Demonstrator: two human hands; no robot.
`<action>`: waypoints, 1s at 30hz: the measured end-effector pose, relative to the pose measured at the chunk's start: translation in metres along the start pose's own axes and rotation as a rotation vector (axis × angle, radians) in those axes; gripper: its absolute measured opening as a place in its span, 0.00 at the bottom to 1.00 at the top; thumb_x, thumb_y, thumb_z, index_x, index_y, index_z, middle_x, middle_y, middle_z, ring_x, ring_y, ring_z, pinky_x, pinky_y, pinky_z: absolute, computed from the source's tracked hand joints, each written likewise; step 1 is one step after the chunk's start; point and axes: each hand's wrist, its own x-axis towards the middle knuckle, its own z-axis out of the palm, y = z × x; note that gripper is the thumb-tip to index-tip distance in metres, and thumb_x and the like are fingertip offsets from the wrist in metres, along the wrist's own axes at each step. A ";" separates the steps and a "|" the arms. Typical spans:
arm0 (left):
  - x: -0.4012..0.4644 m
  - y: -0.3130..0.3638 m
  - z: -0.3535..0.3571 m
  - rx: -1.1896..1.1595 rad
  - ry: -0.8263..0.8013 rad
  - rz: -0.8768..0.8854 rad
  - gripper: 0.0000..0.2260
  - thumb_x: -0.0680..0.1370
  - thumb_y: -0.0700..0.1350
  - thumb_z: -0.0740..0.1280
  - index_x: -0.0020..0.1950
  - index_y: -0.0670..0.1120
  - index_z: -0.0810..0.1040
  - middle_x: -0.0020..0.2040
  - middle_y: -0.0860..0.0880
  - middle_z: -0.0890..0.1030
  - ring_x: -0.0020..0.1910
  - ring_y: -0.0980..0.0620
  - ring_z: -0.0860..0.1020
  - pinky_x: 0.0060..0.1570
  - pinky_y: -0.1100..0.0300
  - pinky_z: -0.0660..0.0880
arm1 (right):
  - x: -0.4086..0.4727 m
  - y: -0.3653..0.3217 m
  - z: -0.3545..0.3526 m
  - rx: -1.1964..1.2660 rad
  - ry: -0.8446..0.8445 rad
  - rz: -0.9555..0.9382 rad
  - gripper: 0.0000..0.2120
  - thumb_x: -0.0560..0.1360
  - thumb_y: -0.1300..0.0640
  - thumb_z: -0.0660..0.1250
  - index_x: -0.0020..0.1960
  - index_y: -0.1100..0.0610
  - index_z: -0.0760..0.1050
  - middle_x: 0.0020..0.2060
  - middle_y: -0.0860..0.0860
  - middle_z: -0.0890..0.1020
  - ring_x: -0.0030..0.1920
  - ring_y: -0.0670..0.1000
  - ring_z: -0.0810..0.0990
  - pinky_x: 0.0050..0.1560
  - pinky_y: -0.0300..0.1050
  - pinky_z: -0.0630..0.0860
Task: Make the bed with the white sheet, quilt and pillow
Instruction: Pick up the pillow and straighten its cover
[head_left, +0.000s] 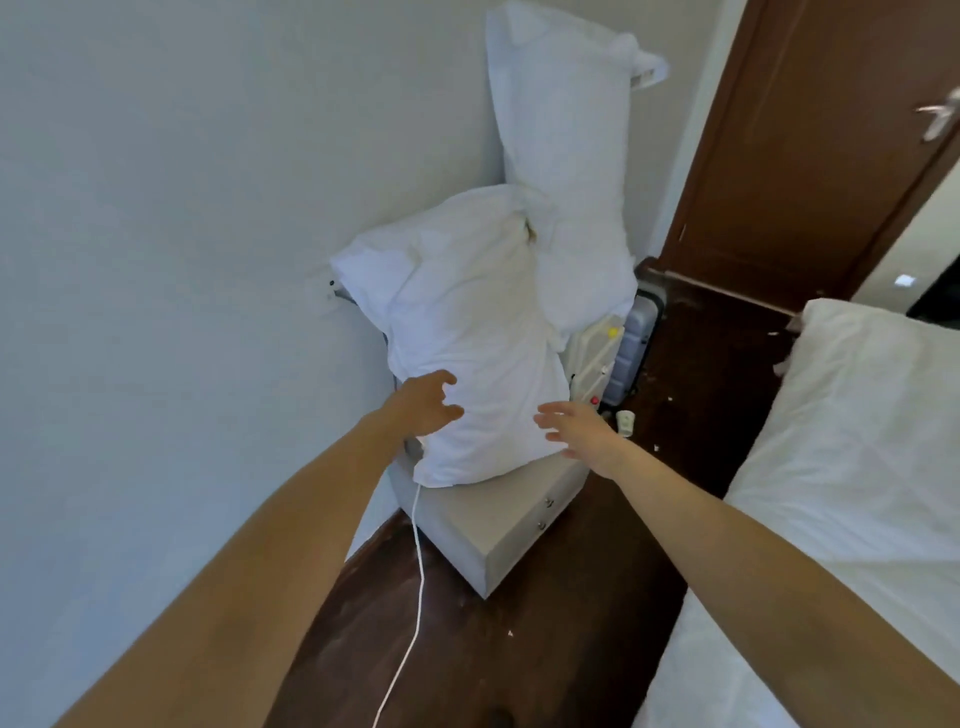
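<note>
Your left hand (427, 402) and right hand (576, 427) were both spread open, gripping nothing, reaching either side of the pillow (467, 332) mid-frame, slumped on the nightstand (498, 525); bed (831, 467) lower right.

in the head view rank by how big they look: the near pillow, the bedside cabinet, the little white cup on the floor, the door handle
1. Near pillow
2. Bedside cabinet, partly hidden under the pillow, so unsure
3 and 4. Door handle and white cup look alike; the handle is farther off, so I won't rank them.
</note>
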 end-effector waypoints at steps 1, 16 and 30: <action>0.023 0.010 -0.008 0.036 0.023 0.056 0.24 0.77 0.51 0.66 0.71 0.49 0.65 0.65 0.44 0.74 0.63 0.46 0.72 0.61 0.56 0.68 | 0.018 -0.009 -0.013 0.031 0.014 0.001 0.19 0.77 0.51 0.67 0.66 0.53 0.72 0.58 0.49 0.76 0.59 0.51 0.74 0.54 0.46 0.70; 0.340 0.085 -0.093 0.446 0.523 -0.125 0.50 0.70 0.71 0.61 0.78 0.42 0.42 0.78 0.41 0.41 0.77 0.44 0.37 0.73 0.42 0.42 | 0.286 -0.137 -0.128 0.151 0.176 -0.060 0.19 0.75 0.51 0.69 0.64 0.54 0.74 0.59 0.52 0.78 0.58 0.52 0.77 0.54 0.46 0.72; 0.339 0.102 -0.103 0.347 0.549 0.130 0.18 0.80 0.55 0.57 0.53 0.42 0.77 0.51 0.40 0.80 0.50 0.38 0.78 0.46 0.51 0.70 | 0.291 -0.113 -0.138 -0.042 0.082 0.067 0.13 0.75 0.58 0.69 0.59 0.56 0.75 0.50 0.55 0.79 0.42 0.50 0.77 0.38 0.42 0.71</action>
